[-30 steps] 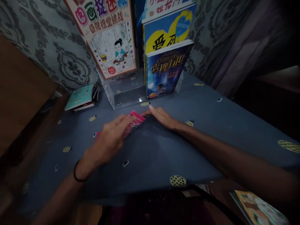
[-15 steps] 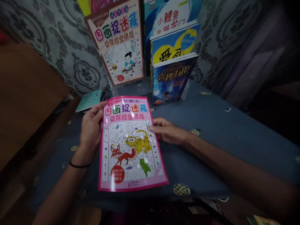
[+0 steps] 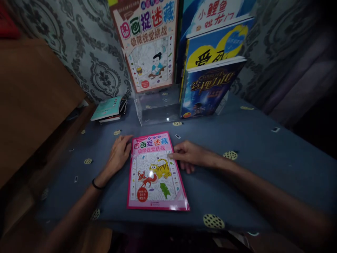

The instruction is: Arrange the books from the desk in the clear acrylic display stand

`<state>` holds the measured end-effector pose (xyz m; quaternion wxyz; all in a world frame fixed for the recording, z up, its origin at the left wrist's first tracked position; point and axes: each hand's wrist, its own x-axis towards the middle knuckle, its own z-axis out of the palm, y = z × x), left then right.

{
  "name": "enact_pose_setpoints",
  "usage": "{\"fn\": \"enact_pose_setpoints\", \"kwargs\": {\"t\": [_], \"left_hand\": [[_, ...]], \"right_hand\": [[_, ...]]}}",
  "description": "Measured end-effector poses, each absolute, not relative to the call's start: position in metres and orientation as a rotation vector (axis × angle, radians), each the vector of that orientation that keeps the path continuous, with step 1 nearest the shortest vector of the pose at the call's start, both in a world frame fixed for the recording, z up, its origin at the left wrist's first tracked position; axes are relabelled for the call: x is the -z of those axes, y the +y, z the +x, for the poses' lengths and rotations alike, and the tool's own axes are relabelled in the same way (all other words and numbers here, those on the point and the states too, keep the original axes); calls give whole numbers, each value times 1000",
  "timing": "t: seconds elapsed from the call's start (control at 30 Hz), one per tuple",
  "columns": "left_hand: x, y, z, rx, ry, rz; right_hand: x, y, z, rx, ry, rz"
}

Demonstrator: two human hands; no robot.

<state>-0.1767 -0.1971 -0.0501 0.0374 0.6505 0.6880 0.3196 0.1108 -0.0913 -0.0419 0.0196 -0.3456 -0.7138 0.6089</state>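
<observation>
A pink picture book, with a fox and a yellow tiger on its cover, lies face up and nearly flat at the table's front. My left hand, a dark band on its wrist, has its fingers closed against the book's upper left edge. On the opposite side my right hand pinches the right edge. Its thumb lies on the cover and the other fingers curl at or below the edge, partly hidden. Behind the book stands a clear acrylic stand.
A brown-bordered picture book leans upright on the stand. To its right, a dark blue book stands before a blue-and-yellow book. A small stack topped by a teal booklet lies back left on the blue patterned tablecloth.
The pink book has come down and away from me onto the table, with both hands at its edges. The view has shifted, showing more of the acrylic stand.
</observation>
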Motion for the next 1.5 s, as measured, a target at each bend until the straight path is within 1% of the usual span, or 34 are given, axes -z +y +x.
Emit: {"fn": "enact_pose_setpoints", "kwargs": {"t": [0.07, 0.17, 0.3, 0.43, 0.53, 0.67, 0.87, 1.17, 1.5], "left_hand": [[53, -199, -177, -910, 2140, 2103], [57, -201, -176, -902, 2114, 2142], [60, -201, -177, -936, 1974, 2183], [62, -200, -180, -970, 1898, 2198], [63, -199, -184, -1029, 1871, 2163], [64, -198, -190, -1071, 1846, 2109], [63, -197, -194, -1028, 1844, 2072], [62, -198, -191, -1054, 1867, 2035], [64, -199, -191, -1095, 1869, 2008]], "right_hand": [[40, -89, 115, -1527, -2342, -1142], [42, -91, 116, -1012, -2378, -1022], [48, -104, 102, -676, -2402, -701], [49, -114, 68, -442, -2617, -384], [47, -114, 37, -379, -2743, -226], [48, -112, 5, -336, -2823, -185], [58, -108, -16, -489, -2800, -283], [56, -105, -3, -580, -2831, -317], [67, -98, 29, -527, -2795, -373]]}}
